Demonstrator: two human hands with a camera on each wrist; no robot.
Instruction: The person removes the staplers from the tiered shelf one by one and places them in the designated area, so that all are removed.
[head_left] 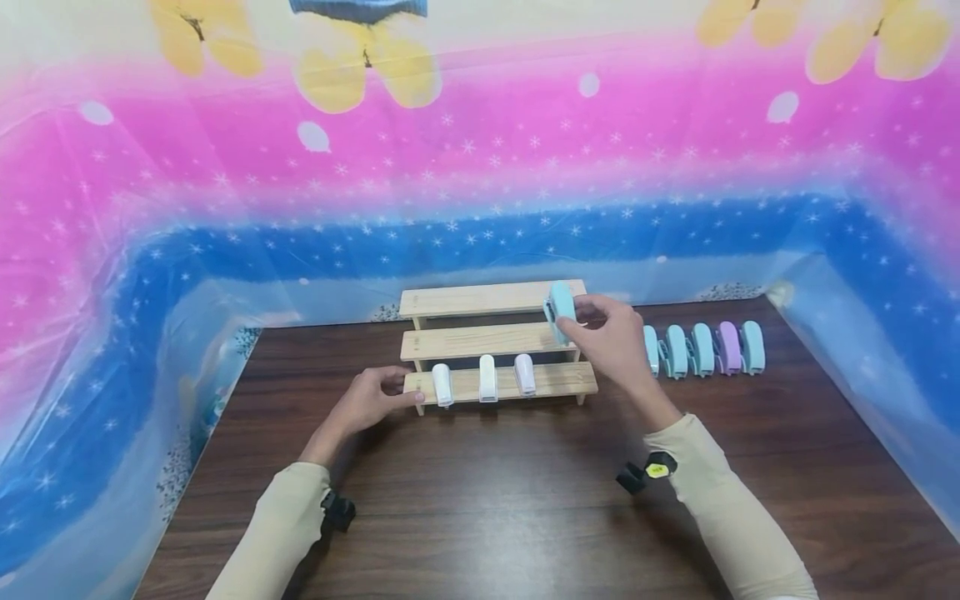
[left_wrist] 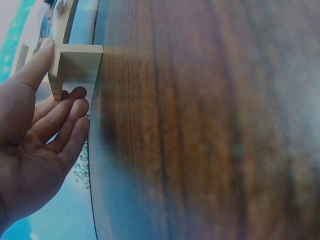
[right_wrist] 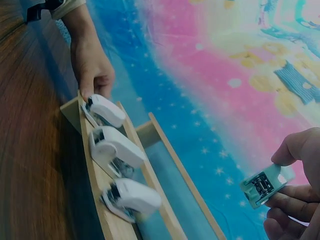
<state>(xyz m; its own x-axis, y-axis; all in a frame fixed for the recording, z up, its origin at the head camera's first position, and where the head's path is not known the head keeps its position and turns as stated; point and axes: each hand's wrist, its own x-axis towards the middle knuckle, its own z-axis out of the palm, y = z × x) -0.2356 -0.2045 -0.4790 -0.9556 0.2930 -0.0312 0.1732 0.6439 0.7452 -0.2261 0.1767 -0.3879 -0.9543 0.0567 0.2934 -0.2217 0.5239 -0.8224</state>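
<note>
1. Near R end of stepped wooden rack (head_left: pixel 480 342), R hand (head_left: pixel 611 337) pinches mint mini stapler (head_left: pixel 561 310) btwn thumb & fingers.
2. L hand (head_left: pixel 372 400), fingers part-curled, grips L end of lowest tier (head_left: pixel 562 380).
3. Whitish staplers (head_left: pixel 487 379) (3) sit atop; mint/purple stapler row (head_left: pixel 701 350), table (head_left: pixel 487 500) R.

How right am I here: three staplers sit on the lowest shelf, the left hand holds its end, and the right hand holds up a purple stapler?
Not quite: the right hand holds up a light teal stapler, not a purple one, as the head view shows. The rest is right: three staplers sit on the lowest shelf, and the left hand holds its end.
</note>
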